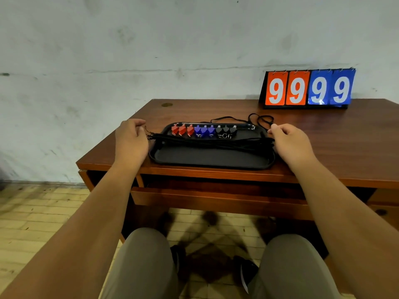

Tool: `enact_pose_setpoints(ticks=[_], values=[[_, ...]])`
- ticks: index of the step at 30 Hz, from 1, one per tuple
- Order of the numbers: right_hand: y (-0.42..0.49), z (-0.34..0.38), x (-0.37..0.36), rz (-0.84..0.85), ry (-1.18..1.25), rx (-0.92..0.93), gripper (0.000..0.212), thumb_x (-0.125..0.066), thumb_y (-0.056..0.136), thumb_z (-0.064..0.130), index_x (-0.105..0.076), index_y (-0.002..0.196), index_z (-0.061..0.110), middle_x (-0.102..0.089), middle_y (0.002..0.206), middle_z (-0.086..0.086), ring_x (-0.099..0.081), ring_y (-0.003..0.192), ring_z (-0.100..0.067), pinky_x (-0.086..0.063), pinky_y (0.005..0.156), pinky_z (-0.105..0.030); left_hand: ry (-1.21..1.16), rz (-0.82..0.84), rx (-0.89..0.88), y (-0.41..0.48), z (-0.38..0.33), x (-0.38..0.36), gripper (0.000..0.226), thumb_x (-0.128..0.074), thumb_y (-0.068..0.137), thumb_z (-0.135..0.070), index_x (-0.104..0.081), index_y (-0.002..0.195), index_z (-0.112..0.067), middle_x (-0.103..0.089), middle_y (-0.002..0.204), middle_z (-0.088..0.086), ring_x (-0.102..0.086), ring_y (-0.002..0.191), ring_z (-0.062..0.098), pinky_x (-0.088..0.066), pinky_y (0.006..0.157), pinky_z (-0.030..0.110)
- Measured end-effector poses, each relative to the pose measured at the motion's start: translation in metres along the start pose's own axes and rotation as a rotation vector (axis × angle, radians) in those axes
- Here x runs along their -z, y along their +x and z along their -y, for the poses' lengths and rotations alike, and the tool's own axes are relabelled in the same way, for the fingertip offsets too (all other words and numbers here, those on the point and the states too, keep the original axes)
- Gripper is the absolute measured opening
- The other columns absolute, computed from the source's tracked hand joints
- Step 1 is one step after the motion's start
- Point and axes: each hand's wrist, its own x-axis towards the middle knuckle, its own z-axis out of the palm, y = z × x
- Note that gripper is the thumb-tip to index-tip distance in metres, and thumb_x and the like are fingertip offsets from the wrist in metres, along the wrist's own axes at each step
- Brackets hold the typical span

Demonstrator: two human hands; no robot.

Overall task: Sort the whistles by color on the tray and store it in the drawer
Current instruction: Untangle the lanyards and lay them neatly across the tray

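Note:
A black tray (211, 157) lies on the wooden desk (334, 143) near its front edge. Along the tray's far side stands a row of whistles: three red whistles (182, 130) at the left, three blue whistles (204, 131) in the middle, three black whistles (226, 131) at the right. Their black lanyards (216, 141) stretch across the tray, and some loop onto the desk behind it. My left hand (130, 141) hovers at the tray's left end with loosely curled fingers. At the right end my right hand (290, 143) has its fingers loosely curled too, fingertips close to a lanyard loop.
Under the desktop a wooden drawer (216, 198) is pulled out toward me. A flip scoreboard (307, 88) reading 9999 stands at the back right against the wall. My knees and shoes are below the desk, over a tiled floor.

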Motion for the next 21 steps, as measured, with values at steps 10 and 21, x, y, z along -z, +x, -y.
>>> enact_pose_setpoints(ticks=[10,21], values=[[0.006,-0.003,0.002,-0.014,0.113,-0.06,0.036,-0.053,0.106,0.056,-0.07,0.123,0.029,-0.067,0.124,0.001,-0.063,0.113,-0.02,-0.053,0.095,-0.042,-0.1,0.227,-0.131,-0.023,-0.063,-0.021,0.034,-0.052,0.11,-0.009,-0.064,0.137,-0.026,-0.063,0.132,-0.009,-0.06,0.117,0.005,-0.046,0.098,0.021],[0.071,-0.003,0.034,-0.033,0.032,-0.209,0.024,-0.052,0.111,0.026,-0.073,0.124,0.025,-0.069,0.116,0.001,-0.064,0.105,-0.019,-0.056,0.092,-0.039,-0.128,0.56,-0.194,0.006,-0.124,-0.077,0.019,-0.059,0.11,-0.022,-0.073,0.117,-0.033,-0.075,0.11,-0.017,-0.067,0.105,-0.001,-0.051,0.09,0.021]])
